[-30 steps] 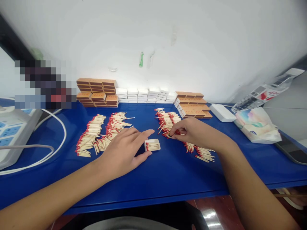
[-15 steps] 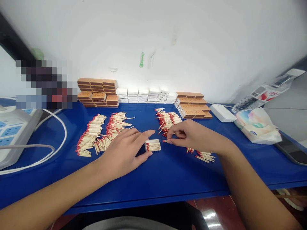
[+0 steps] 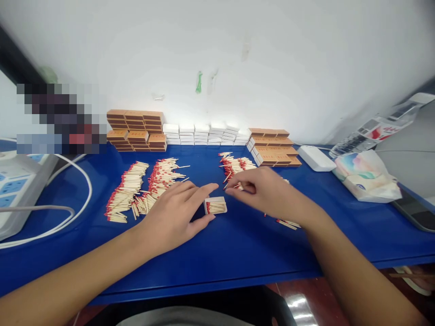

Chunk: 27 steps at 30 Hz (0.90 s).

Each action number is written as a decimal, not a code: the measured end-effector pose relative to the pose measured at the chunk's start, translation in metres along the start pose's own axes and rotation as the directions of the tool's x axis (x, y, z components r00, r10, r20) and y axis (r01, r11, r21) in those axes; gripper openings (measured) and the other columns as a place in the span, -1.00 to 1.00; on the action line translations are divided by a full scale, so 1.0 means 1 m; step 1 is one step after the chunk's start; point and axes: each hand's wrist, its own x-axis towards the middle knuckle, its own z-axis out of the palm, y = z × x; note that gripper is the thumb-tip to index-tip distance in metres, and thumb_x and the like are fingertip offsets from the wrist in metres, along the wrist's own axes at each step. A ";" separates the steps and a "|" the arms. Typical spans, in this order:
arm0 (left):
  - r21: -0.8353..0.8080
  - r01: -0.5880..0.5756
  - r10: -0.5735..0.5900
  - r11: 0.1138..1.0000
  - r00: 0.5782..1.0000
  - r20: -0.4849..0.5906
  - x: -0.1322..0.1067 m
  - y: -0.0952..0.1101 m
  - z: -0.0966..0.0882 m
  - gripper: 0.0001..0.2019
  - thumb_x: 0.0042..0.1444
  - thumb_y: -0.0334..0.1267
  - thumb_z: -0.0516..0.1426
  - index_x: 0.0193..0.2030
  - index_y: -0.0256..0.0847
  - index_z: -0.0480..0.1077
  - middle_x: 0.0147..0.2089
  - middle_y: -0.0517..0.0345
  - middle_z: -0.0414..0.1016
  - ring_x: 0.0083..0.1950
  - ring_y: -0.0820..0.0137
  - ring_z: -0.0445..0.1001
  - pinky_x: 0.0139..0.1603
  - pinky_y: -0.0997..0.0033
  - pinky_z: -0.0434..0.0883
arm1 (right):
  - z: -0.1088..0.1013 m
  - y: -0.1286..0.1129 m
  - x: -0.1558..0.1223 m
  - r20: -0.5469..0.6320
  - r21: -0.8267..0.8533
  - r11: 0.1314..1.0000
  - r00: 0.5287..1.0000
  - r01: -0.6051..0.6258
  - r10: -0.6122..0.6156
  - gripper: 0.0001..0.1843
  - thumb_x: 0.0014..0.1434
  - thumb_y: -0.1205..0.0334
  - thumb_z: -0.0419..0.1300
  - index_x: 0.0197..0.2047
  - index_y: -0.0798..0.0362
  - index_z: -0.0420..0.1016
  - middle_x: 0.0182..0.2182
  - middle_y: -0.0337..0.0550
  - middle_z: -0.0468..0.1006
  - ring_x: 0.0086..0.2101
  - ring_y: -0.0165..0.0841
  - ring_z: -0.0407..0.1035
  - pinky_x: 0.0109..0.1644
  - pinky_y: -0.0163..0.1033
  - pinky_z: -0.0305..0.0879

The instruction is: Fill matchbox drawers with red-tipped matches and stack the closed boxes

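Note:
A small white matchbox tray (image 3: 225,206) holds several red-headed matches (image 3: 215,208) on the blue table. My left hand (image 3: 175,208) curves around the tray's left end, thumb and index finger spread apart; whether it touches the tray is unclear. Just above the tray's right corner, my right hand (image 3: 260,188) has thumb and index finger in a pinch. No match shows at those fingertips. Behind this hand lies a pile of matches (image 3: 234,165), partly covered. Two more heaps, a left heap (image 3: 125,192) and a nearer heap (image 3: 165,179), lie beyond my left hand.
Along the wall stand brown matchboxes (image 3: 136,122), white trays (image 3: 204,135) and more brown matchboxes (image 3: 275,151). A power strip (image 3: 20,181) with white cables is at left. On the right are a white box (image 3: 316,158), a tissue pack (image 3: 369,176) and a plastic bottle (image 3: 370,131).
My right hand has moved up and left to the tray's right corner. The match earlier in its fingertips no longer shows there. My left hand keeps its place around the tray.

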 end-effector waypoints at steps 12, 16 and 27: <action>-0.006 0.010 -0.010 1.000 1.000 0.014 0.000 0.000 -0.002 -0.45 0.43 -0.12 0.27 0.46 -0.14 0.28 -0.01 0.06 0.72 0.06 0.12 0.65 0.17 0.04 0.57 | -0.011 0.035 0.003 0.140 -0.131 0.990 0.987 -0.059 0.077 -0.81 0.31 0.15 0.27 -0.19 -0.02 0.74 -0.32 -0.15 0.72 -0.38 -0.31 0.49 -0.27 -0.21 0.28; 0.001 0.007 -0.007 1.000 1.000 0.010 0.000 0.001 -0.002 -0.45 0.42 -0.13 0.29 0.46 -0.15 0.29 -0.07 0.09 0.71 0.02 0.13 0.64 0.14 0.05 0.57 | -0.011 0.035 0.003 0.161 -0.120 0.990 0.983 -0.068 0.087 -0.84 0.30 0.18 0.28 -0.22 -0.02 0.71 -0.39 -0.20 0.69 -0.43 -0.33 0.46 -0.30 -0.21 0.26; -0.013 0.027 -0.027 1.000 0.999 0.047 0.000 0.001 -0.003 -0.46 0.43 -0.12 0.27 0.47 -0.12 0.29 -0.07 0.10 0.71 0.04 0.13 0.64 0.18 0.04 0.56 | -0.015 0.035 0.002 0.184 -0.056 0.998 0.982 -0.033 0.042 -0.77 0.31 0.12 0.27 -0.11 -0.03 0.76 -0.22 -0.13 0.75 -0.32 -0.28 0.53 -0.21 -0.19 0.34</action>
